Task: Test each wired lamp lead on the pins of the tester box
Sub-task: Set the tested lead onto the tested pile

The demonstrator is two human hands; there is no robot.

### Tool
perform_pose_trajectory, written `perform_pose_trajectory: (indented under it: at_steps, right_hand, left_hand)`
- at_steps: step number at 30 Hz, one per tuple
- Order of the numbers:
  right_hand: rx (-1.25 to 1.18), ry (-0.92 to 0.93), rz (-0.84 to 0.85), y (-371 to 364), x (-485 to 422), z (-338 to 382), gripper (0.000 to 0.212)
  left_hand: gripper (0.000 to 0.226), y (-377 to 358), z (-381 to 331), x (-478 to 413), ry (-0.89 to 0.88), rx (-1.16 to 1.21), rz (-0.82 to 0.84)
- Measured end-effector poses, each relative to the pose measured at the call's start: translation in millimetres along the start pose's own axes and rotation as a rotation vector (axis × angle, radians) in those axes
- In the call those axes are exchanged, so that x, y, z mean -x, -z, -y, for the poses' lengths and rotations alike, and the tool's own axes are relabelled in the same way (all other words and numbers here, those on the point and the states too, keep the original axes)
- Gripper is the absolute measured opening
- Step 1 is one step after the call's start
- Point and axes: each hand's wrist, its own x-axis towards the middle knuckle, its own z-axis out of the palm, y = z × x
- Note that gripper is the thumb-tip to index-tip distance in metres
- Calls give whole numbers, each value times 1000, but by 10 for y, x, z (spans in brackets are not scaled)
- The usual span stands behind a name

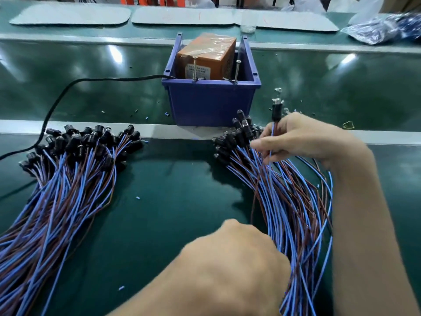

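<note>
The tester is an orange box (206, 58) inside a blue bin (210, 101), with two upright screw pins (195, 68) (237, 70) at the bin's front rim. My right hand (303, 137) pinches the wires of one lamp lead (276, 110), holding its black lamp head upright just right of the bin. Under that hand lies the right bundle of blue and brown leads (289, 197). My left hand (237, 258) is curled at the near end of that bundle; its fingers are hidden, seemingly around the wire ends. A second bundle (68, 174) lies at the left.
A black power cable (59, 99) runs from the bin leftward across the green belt. Small wire scraps dot the table. Grey mats (70, 15) lie on the far side, and a plastic bag of blue parts (382, 28) sits at the far right.
</note>
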Motion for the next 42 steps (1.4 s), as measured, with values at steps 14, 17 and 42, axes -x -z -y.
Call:
perform_pose_trajectory:
  at_steps: [14, 17, 42]
  right_hand:
    - [506, -7, -87, 40, -25, -36, 22]
    - [495, -10, -170, 70, -5, 4, 29]
    - [314, 217, -207, -89, -29, 151, 24]
  left_hand:
    - [37, 129, 2033, 165, 901, 311, -621]
    - [32, 82, 2137, 122, 965, 365, -631]
    - [26, 2, 2113, -97, 1060, 297, -836]
